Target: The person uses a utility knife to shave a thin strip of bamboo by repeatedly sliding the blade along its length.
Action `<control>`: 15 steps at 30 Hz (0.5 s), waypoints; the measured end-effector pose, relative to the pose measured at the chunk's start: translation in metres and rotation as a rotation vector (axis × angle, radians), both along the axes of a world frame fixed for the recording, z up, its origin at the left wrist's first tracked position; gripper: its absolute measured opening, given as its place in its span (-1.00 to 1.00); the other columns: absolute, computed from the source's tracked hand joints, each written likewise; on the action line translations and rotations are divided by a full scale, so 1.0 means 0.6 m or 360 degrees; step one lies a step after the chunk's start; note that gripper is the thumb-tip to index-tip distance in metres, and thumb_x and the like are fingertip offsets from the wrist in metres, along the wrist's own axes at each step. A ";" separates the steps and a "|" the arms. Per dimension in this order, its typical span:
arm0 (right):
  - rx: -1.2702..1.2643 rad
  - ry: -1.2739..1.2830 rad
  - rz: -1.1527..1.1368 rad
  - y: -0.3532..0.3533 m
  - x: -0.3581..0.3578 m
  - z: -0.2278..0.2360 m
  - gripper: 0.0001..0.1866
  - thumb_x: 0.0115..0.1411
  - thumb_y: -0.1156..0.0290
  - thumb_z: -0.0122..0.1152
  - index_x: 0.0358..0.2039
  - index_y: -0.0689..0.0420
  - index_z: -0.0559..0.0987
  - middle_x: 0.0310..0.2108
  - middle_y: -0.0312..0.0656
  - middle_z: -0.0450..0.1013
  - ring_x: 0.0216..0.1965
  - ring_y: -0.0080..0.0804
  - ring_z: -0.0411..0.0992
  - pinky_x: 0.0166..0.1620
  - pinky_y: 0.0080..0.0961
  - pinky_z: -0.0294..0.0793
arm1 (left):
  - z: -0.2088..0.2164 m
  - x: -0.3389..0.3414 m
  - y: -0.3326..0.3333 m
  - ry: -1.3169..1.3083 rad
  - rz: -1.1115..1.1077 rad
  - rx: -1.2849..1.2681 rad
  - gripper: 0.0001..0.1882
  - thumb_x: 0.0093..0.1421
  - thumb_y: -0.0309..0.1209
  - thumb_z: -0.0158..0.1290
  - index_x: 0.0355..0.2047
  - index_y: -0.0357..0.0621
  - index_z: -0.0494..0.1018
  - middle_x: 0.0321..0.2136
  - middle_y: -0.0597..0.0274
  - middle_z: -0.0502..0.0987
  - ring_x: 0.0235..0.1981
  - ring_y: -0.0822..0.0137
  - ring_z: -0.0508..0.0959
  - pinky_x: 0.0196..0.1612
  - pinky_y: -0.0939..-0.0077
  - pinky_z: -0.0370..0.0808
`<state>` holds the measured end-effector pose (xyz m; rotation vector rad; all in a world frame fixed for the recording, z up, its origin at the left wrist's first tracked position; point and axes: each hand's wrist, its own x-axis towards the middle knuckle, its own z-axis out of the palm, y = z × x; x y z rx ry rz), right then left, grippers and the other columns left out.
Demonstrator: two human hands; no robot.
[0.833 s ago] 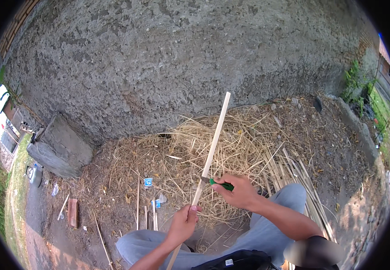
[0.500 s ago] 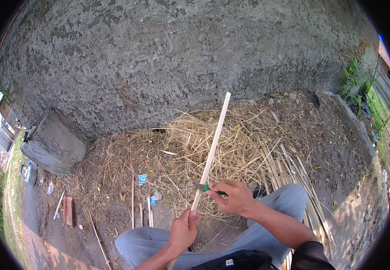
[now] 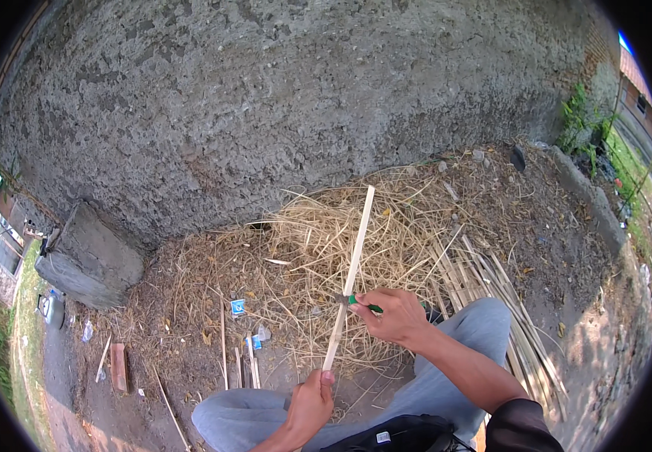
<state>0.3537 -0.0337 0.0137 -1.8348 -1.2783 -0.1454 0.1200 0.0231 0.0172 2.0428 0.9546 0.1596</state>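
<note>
A long pale strip of bamboo or wood (image 3: 358, 248) slants up and away from me. My left hand (image 3: 312, 403) is closed round its near part, the thumb lying along the strip. Farther up, my right hand (image 3: 397, 316) grips a small knife (image 3: 353, 300) with a green handle. Its short dark blade lies across the strip and touches it partway along. Most of the handle is hidden in my right fingers. Beneath the strip's far part spreads a heap of straw-coloured shavings (image 3: 326, 241).
My bent knees (image 3: 469, 339) flank the work. Several long split strips (image 3: 518, 339) lie at the right. Short sticks (image 3: 254, 369), a blue packet (image 3: 237, 306) and a brick (image 3: 119, 367) lie left. A rough grey wall (image 3: 281, 98) rises behind; a concrete block (image 3: 89, 260) leans there.
The strip's far end has come nearer to me, and my left hand has drawn back slightly with it. The knife now sits farther up the strip from my left hand.
</note>
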 end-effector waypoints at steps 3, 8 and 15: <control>0.0057 -0.0052 -0.0010 0.001 -0.003 -0.002 -0.84 0.07 0.26 0.37 -0.43 0.07 0.67 -0.52 -0.24 0.56 -0.65 -0.33 0.49 -0.66 -0.47 0.40 | 0.004 -0.004 0.000 -0.0010 -0.0048 0.0062 -0.76 0.37 -0.32 -0.12 -0.30 -0.23 0.42 -0.69 -0.09 0.46 -0.63 -0.11 0.54 -0.57 0.19 0.40; 0.0057 -0.0093 0.0005 0.005 -0.009 -0.016 -0.84 0.06 0.24 0.38 -0.40 0.02 0.68 -0.56 -0.28 0.54 -0.69 -0.35 0.46 -0.69 -0.47 0.36 | -0.004 -0.038 -0.001 -0.0104 -0.0038 0.0107 -0.72 0.39 -0.27 -0.14 -0.25 -0.23 0.45 -0.68 0.13 0.47 -0.69 0.18 0.49 -0.59 0.37 0.36; 0.0101 -0.0026 -0.0012 0.015 0.018 -0.016 -0.86 0.09 0.26 0.33 -0.43 0.03 0.66 -0.53 -0.23 0.55 -0.69 -0.29 0.45 -0.69 -0.41 0.36 | 0.071 -0.073 -0.047 0.0002 -0.0041 0.0162 -0.72 0.37 -0.32 -0.19 -0.33 -0.29 0.38 -0.60 -0.21 0.45 -0.51 -0.27 0.50 -0.48 0.01 0.37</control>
